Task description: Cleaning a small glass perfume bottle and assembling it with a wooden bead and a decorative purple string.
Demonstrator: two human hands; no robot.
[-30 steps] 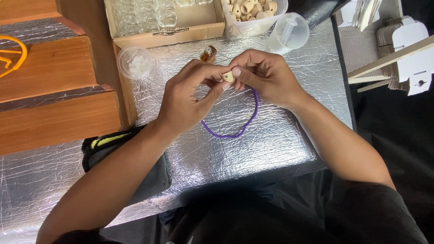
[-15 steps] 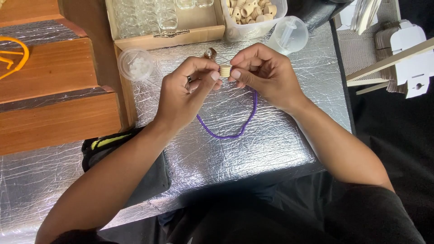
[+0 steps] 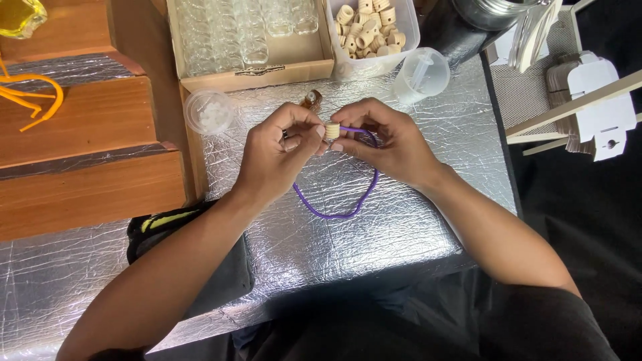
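Foil surface: crinkled silver foil [image 3: 401, 220] covered the table where I worked, both my forearms reaching over it.
Left hand: my left hand [image 3: 277, 157] was closed in a pinch, thumb and fingertips pressed against the left side of a small pale cork bead [image 3: 332, 130]; something small and dark sat inside my curled fingers, but I could not tell what it was.
Right hand: my right hand [image 3: 391, 140] was also shut in a pinch, holding the purple cord [image 3: 341, 212] just at the bead's right side, fingertips touching the bead.
Bead: it was held between both hands above the foil, with the cord's end going into it.
Cord: it ran from the bead under my right hand, then drooped in a loop onto the foil between my wrists.
Beyond my hands: a small brown piece [image 3: 311, 100] lay on the foil just past my left fingers; a clear round lid [image 3: 209, 111] lay to its left, near the box edge.
Back row: a cardboard box of clear glass vials [image 3: 247, 33], a clear tub of cork stoppers [image 3: 370, 30] beside it, and a translucent measuring cup [image 3: 420, 75] to the right.
Left side: wooden steps [image 3: 87, 127] with orange cord [image 3: 33, 97] lying on them, and a black pouch [image 3: 194, 267] under my left forearm.
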